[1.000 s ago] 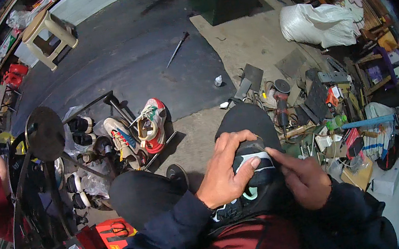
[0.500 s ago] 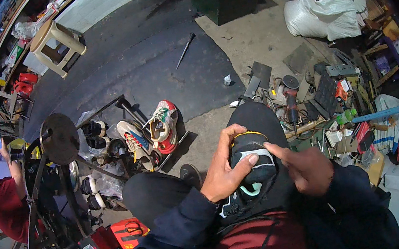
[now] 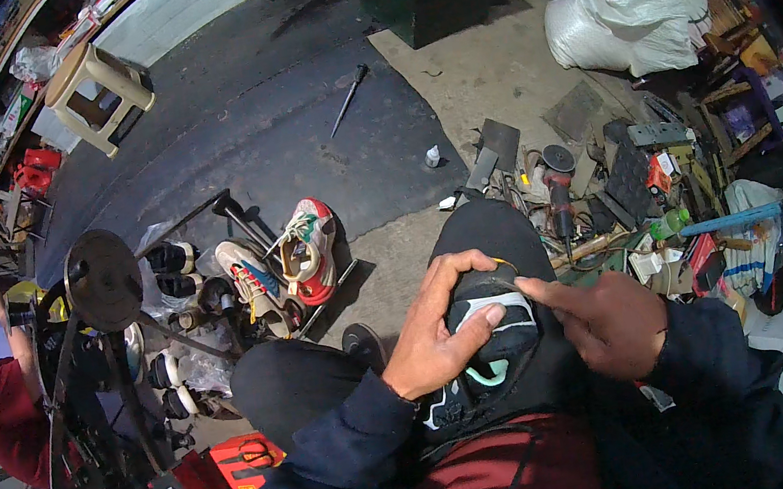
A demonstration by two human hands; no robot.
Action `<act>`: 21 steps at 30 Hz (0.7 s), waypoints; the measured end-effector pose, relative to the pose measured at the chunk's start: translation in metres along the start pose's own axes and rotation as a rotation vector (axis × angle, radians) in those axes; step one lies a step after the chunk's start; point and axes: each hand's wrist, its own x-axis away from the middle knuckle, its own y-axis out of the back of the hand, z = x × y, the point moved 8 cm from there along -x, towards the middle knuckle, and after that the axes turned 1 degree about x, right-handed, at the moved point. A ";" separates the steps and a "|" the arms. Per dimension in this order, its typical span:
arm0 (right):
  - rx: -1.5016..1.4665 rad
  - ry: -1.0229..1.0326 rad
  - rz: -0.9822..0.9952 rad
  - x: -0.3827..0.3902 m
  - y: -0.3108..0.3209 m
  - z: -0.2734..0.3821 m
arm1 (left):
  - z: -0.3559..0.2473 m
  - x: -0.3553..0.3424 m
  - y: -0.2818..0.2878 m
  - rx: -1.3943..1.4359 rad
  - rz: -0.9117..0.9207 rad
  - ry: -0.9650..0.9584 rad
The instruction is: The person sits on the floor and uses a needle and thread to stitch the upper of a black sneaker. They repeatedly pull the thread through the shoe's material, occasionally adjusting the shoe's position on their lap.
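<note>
A black sneaker (image 3: pixel 511 340) with a pale grey stripe and a mint-green loop lies across my thigh. My left hand (image 3: pixel 442 327) is closed around its side, the thumb on the stripe and the fingers bent over the far end. A short bit of yellow edging shows by those fingertips. From the right, my right hand (image 3: pixel 609 320) reaches in with its index finger stretched to that same end of the sneaker. Its other fingers are curled in, and whatever they hold, if anything, is hidden.
Left of my knees stand a beige-and-red pair of sneakers (image 3: pixel 311 255) and a black metal stand with a round plate (image 3: pixel 103 281). An angle grinder (image 3: pixel 560 193) lies among tools at right. A person in a red sleeve (image 3: pixel 3 414) holds a phone at far left.
The view has shifted slightly. My right hand has moved a little to the right, its index fingertip still at the sneaker's far end. Less of the yellow edging shows. My left hand keeps its grip.
</note>
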 end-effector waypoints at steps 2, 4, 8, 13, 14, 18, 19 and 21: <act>0.067 0.015 -0.042 0.000 0.001 0.007 | 0.000 0.000 0.001 0.003 0.003 0.010; 0.123 -0.002 -0.047 0.000 0.003 0.010 | -0.001 0.000 0.001 0.015 0.005 0.012; 0.008 0.009 -0.047 -0.002 0.007 0.008 | -0.002 -0.002 0.004 0.135 0.035 0.049; -0.212 0.053 -0.146 -0.005 0.003 -0.001 | -0.002 -0.005 0.013 0.177 0.042 0.094; -0.259 0.058 -0.148 -0.005 0.001 -0.004 | -0.003 -0.004 0.013 0.189 0.039 0.086; -0.461 0.054 -0.307 -0.002 -0.002 -0.014 | -0.003 -0.005 0.010 0.182 0.034 0.048; -0.464 0.078 -0.356 -0.004 0.000 -0.014 | -0.003 -0.006 0.010 0.169 0.030 0.046; -0.479 0.076 -0.423 -0.011 0.004 -0.019 | -0.002 -0.005 0.009 0.181 0.015 0.039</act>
